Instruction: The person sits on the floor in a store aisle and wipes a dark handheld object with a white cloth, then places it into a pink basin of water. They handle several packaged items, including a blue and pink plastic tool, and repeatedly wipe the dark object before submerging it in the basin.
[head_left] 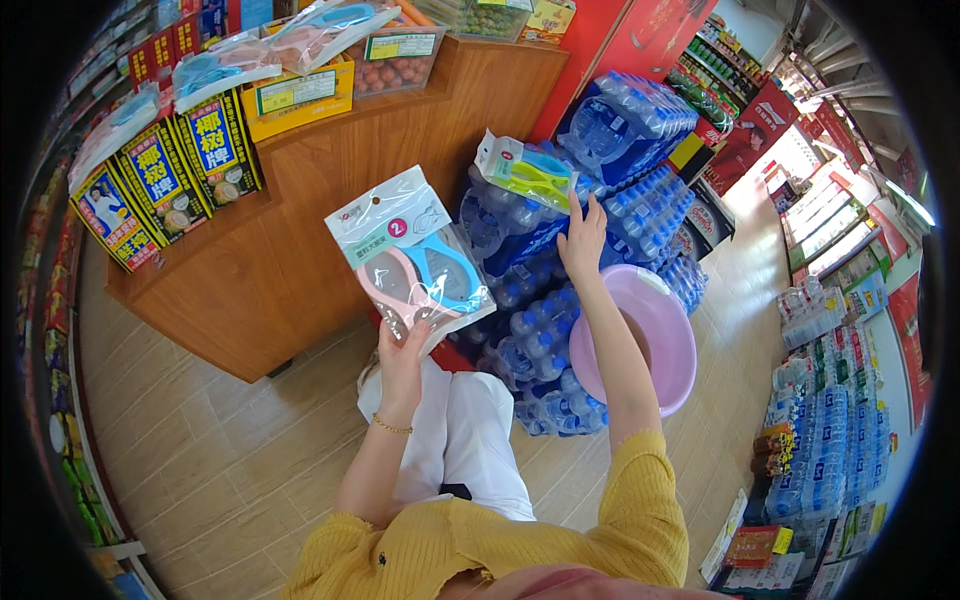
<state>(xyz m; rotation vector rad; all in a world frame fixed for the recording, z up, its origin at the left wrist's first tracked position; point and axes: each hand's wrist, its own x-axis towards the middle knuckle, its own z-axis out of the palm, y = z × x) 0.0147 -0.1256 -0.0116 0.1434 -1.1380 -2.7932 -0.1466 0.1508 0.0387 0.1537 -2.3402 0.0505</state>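
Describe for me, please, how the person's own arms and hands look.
Ribbed yellow sleeves end near the elbows. A thin gold-coloured bracelet circles the left wrist; none shows on the right. The left hand and right hand are bare, without gloves.

Clear pink-and-blue packet (412, 258), tilted, in the left hand (402, 368); green-and-blue packet (528, 174) atop bundled bottles (505, 225)

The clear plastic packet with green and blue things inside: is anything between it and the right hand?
Nothing visible is: the bare right hand is right at the edge of the clear plastic packet. The round lavender plastic basin is behind the forearm, not between them.
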